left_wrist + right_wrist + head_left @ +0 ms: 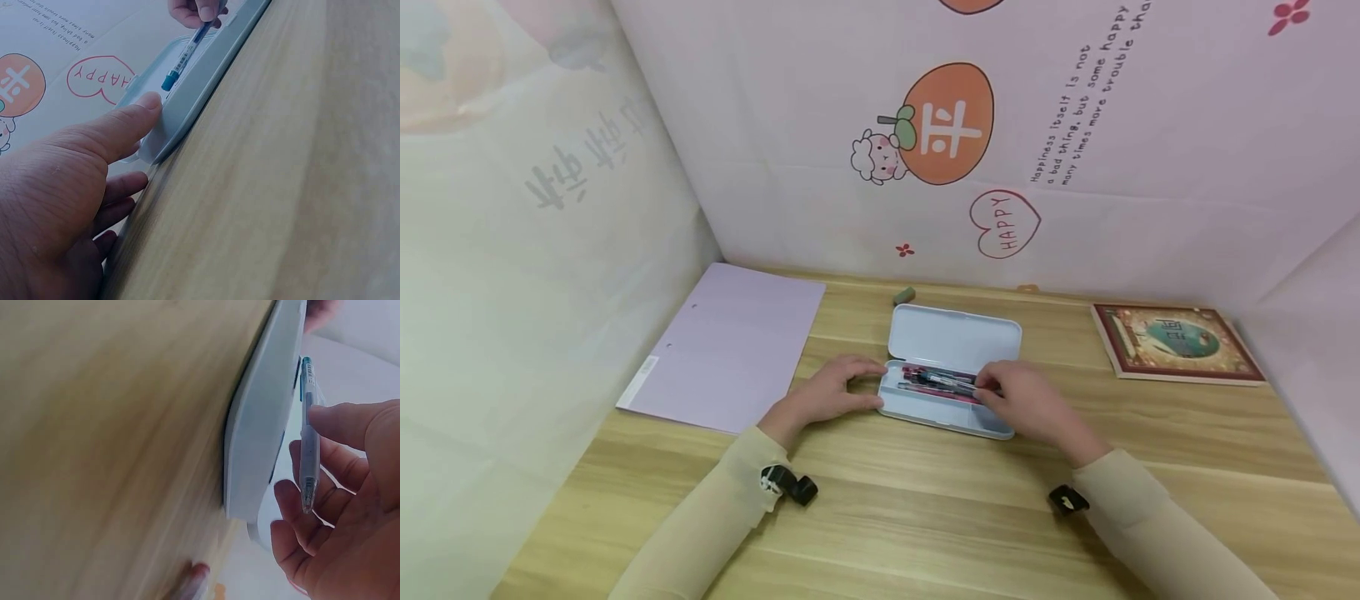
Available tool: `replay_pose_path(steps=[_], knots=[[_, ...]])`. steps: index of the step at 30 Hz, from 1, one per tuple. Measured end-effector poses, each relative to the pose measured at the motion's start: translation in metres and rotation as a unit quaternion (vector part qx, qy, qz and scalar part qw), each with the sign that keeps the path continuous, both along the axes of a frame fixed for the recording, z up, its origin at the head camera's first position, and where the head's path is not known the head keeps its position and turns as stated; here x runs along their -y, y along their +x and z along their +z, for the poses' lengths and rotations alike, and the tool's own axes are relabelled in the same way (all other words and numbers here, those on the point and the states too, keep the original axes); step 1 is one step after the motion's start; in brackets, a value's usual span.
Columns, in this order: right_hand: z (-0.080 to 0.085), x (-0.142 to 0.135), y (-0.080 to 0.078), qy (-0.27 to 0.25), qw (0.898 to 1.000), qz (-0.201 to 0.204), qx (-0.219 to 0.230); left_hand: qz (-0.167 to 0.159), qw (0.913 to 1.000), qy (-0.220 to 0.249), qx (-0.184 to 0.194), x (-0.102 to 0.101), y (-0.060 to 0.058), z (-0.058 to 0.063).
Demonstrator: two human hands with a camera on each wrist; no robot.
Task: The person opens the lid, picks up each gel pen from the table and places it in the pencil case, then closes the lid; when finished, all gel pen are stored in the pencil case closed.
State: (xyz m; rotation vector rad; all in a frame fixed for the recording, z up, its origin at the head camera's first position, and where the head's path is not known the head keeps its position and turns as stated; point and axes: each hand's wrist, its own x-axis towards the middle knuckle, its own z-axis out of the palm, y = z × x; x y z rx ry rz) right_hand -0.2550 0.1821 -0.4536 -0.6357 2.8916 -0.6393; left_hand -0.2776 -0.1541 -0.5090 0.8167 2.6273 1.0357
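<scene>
A pale blue pencil case [951,333] lies on the wooden table with its lid raised toward the wall. Several pens [936,379] lie in its rear compartment, some dark, some reddish. My left hand [835,390] is at the case's left end, thumb and fingers spread about the corner; the left wrist view shows the thumb [128,128] against that end. Over the case's right part, my right hand [1026,400] pinches a clear-barrelled pen [309,440] with a teal end between thumb and fingers. In the right wrist view the pen is above the case's rim, teal end pointing toward the left hand.
A lilac folder [737,342] lies at the left by the side wall. Behind the case is a small grey-green block [905,296]. A book [1176,342] with an illustrated cover lies at the right, near the printed back wall [820,150].
</scene>
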Motion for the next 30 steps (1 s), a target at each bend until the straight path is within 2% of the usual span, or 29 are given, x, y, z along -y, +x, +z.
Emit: replay_pose_path(steps=[9,23,30], knots=[[-0.002,0.017,-0.003,0.028,0.999,0.008,-0.031,-0.005,1.0000,0.003,-0.008,-0.002,-0.002,-0.001],[-0.004,0.039,-0.008,0.069,0.997,-0.005,-0.025,-0.011,0.9998,0.006,-0.016,-0.001,-0.002,-0.002],[-0.001,0.050,-0.012,0.068,0.998,0.001,-0.014,-0.005,0.9999,0.008,-0.012,-0.001,-0.002,-0.002]])
